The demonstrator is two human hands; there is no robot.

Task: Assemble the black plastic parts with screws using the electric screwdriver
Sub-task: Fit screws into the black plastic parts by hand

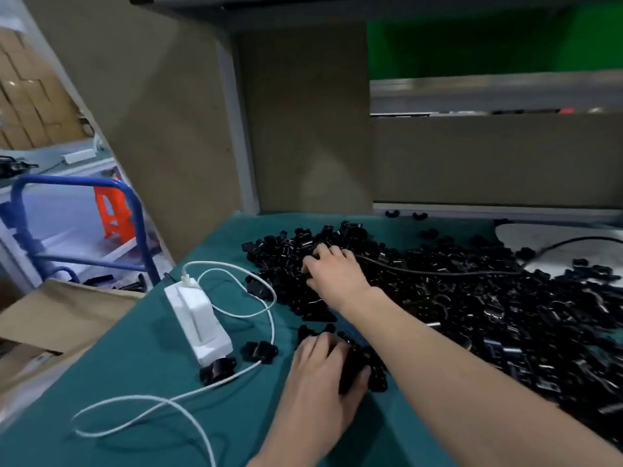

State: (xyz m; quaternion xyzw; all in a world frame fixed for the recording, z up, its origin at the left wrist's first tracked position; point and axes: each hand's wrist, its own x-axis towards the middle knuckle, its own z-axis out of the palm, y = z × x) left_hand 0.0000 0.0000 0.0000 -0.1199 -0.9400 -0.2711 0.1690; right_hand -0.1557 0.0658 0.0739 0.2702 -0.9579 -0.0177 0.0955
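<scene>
Green bench mat [141, 382] carries black plastic parts [472, 308] heaped around right hand [332, 274], fingers curled into them, grasp unclear; left hand [320, 375], nearer, clasps several; apparently light, rigid, glossy—pinch by lugs.

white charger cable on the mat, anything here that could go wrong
The white cable loops loosely just beside the left hand, so a sweep could snag it and drag the white adapter. The black cord lies across the parts pile by the right hand and may get grabbed.
</scene>
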